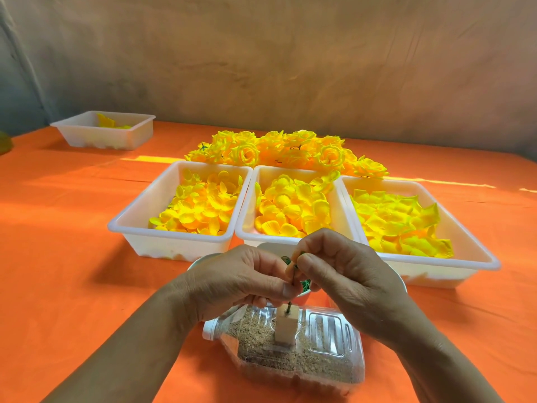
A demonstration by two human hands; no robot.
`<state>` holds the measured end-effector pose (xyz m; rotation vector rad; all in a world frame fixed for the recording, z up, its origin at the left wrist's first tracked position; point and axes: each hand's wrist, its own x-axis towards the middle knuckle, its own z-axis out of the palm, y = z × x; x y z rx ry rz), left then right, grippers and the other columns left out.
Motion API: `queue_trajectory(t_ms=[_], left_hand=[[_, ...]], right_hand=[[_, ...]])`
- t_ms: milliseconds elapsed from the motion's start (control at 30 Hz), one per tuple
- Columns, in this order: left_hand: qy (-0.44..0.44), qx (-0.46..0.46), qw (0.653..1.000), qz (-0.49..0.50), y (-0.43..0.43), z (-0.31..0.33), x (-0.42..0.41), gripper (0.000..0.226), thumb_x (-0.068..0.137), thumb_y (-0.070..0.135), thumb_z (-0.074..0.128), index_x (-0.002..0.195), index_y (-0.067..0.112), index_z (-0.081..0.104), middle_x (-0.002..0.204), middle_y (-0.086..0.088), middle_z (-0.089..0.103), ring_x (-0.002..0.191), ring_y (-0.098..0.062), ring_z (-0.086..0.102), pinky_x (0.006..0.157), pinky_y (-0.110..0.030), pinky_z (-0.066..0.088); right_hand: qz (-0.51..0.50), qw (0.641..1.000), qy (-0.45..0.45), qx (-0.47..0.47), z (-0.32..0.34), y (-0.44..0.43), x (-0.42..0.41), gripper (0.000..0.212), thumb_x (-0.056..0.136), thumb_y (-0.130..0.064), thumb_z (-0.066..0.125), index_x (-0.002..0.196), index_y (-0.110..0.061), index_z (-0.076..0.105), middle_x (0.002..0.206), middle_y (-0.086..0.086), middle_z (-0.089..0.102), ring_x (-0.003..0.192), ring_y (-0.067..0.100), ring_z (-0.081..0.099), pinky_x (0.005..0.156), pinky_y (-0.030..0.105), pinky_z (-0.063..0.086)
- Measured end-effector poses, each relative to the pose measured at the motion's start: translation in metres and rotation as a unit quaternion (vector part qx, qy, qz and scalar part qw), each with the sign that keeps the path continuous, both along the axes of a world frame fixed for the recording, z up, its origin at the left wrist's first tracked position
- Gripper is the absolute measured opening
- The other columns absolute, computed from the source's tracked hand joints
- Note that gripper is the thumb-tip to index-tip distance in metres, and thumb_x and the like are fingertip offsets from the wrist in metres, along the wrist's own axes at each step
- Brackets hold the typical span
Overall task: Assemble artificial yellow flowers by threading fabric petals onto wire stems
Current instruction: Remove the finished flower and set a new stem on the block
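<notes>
**Stem upright in block, both hands pinched on it**

Orange cloth [72, 228], bare wall behind. Block [286, 325] holds the stem [293, 279] near-vertical. Left hand [241, 282] pinches it just above the block; right hand [343, 274] pinches the top. Petal trays [130, 219] lie beyond the block; the right hand looks nearer them.

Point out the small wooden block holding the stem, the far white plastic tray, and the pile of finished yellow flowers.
Small wooden block [286, 327], head view, front face.
Far white plastic tray [107, 136], head view, front wall.
Pile of finished yellow flowers [290, 151], head view, centre.
</notes>
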<state>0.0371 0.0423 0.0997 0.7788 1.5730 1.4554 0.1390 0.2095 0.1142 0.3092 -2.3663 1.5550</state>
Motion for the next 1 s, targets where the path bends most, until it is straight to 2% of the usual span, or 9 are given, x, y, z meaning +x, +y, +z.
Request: queue_trajectory(t_ms=[200, 300, 500, 733, 900, 1000], left_hand=[[0.002, -0.005, 1.000, -0.001, -0.0006, 0.0000, -0.0002, 0.019, 0.061, 0.027, 0.082, 0.078, 0.018, 0.077, 0.078, -0.005, 0.066, 0.065, -0.006, 0.059, 0.056, -0.015, 0.043], [-0.002, -0.004, 1.000, -0.004, 0.0000, -0.0007, -0.0008, 0.019, 0.062, 0.025, 0.082, 0.078, 0.017, 0.077, 0.075, -0.002, 0.067, 0.064, -0.005, 0.059, 0.056, -0.015, 0.043], [-0.002, -0.002, 1.000, -0.009, 0.0003, -0.0011, -0.0012, 0.019, 0.062, 0.025, 0.082, 0.079, 0.017, 0.078, 0.073, 0.000, 0.067, 0.063, -0.005, 0.059, 0.055, -0.015, 0.043], [0.000, -0.005, 1.000, -0.014, 0.0005, -0.0009, -0.0017, 0.019, 0.063, 0.029, 0.082, 0.079, 0.019, 0.078, 0.074, 0.001, 0.068, 0.065, -0.005, 0.059, 0.057, -0.015, 0.043], [-0.005, -0.005, 1.000, -0.008, 0.0009, -0.0014, -0.0013, 0.012, 0.068, 0.022, 0.080, 0.079, 0.018, 0.078, 0.073, 0.000, 0.066, 0.064, -0.005, 0.059, 0.056, -0.015, 0.042], [-0.001, -0.007, 1.000, -0.010, 0.0005, -0.0010, -0.0012, 0.013, 0.067, 0.024, 0.080, 0.079, 0.018, 0.077, 0.073, 0.001, 0.067, 0.064, -0.005, 0.058, 0.057, -0.015, 0.042]], right_hand=[[-0.006, 1.000, 0.005, 0.007, 0.0012, -0.0016, 0.0003, 0.009, 0.090, -0.026, 0.057, 0.088, -0.022, 0.064, 0.079, 0.003, 0.069, 0.072, 0.018, 0.065, 0.065, 0.028, 0.052], [-0.015, 0.999, 0.011, 0.029, 0.0027, -0.0024, 0.0010, 0.008, 0.089, -0.027, 0.058, 0.088, -0.023, 0.064, 0.076, -0.001, 0.068, 0.068, 0.011, 0.064, 0.064, 0.027, 0.052], [-0.010, 0.999, 0.008, 0.043, 0.0059, -0.0025, 0.0031, 0.009, 0.090, -0.027, 0.056, 0.087, -0.022, 0.064, 0.076, 0.000, 0.068, 0.070, 0.015, 0.064, 0.067, 0.042, 0.053], [-0.006, 0.998, 0.005, 0.065, 0.0056, 0.0001, 0.0028, 0.007, 0.090, -0.026, 0.057, 0.090, -0.027, 0.064, 0.076, -0.004, 0.069, 0.069, 0.010, 0.065, 0.065, 0.030, 0.052], [0.026, 0.999, -0.019, -0.012, 0.0026, 0.0022, -0.0024, 0.010, 0.091, -0.022, 0.057, 0.091, -0.020, 0.067, 0.079, 0.007, 0.069, 0.070, 0.010, 0.063, 0.064, 0.021, 0.048], [0.043, 0.997, -0.040, -0.048, 0.0022, 0.0031, -0.0035, 0.012, 0.092, -0.021, 0.056, 0.092, -0.018, 0.067, 0.080, 0.010, 0.069, 0.071, 0.010, 0.063, 0.064, 0.021, 0.048]])
